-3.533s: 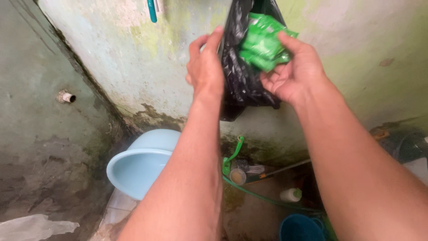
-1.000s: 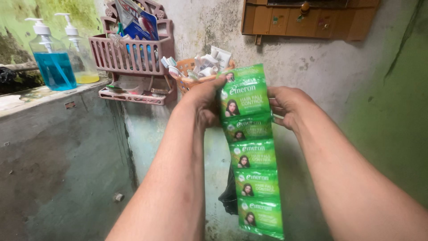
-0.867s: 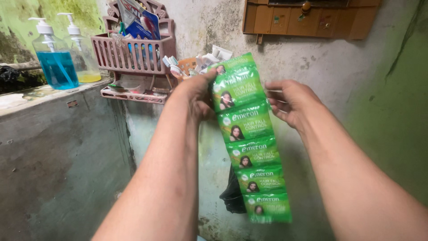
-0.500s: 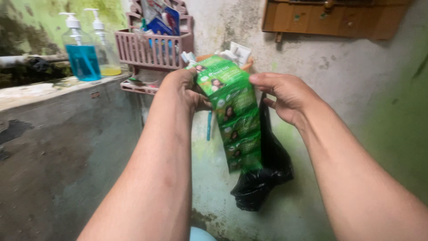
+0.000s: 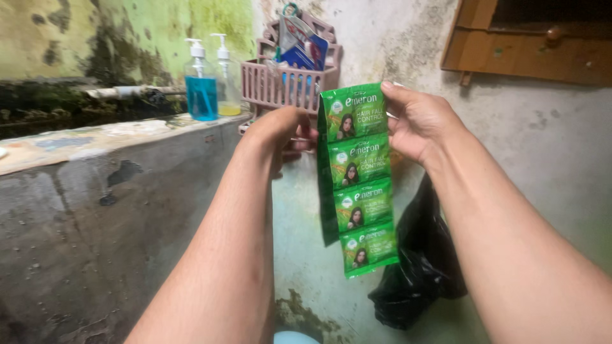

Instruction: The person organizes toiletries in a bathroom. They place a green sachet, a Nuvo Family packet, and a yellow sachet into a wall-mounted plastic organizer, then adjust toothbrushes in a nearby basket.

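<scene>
The person holds a strip of green sachets (image 5: 358, 178) up in front of the wall, and it hangs straight down from the top, four packets showing one under another with a second layer folded behind on the left edge. The right hand (image 5: 417, 121) pinches the top right corner of the strip between thumb and fingers. The left hand (image 5: 277, 130) is curled at the strip's top left edge; its fingertips are hidden behind the packets, so the exact grip cannot be told. Just behind the left hand a pink basket (image 5: 287, 79) hangs on the wall, stuffed with small packets. To its left, two pump bottles (image 5: 210, 79), one blue and one yellowish, stand on the concrete surface (image 5: 95, 137). A black plastic bag (image 5: 421, 267) hangs against the wall below the right forearm, behind the strip's lower end.
</scene>
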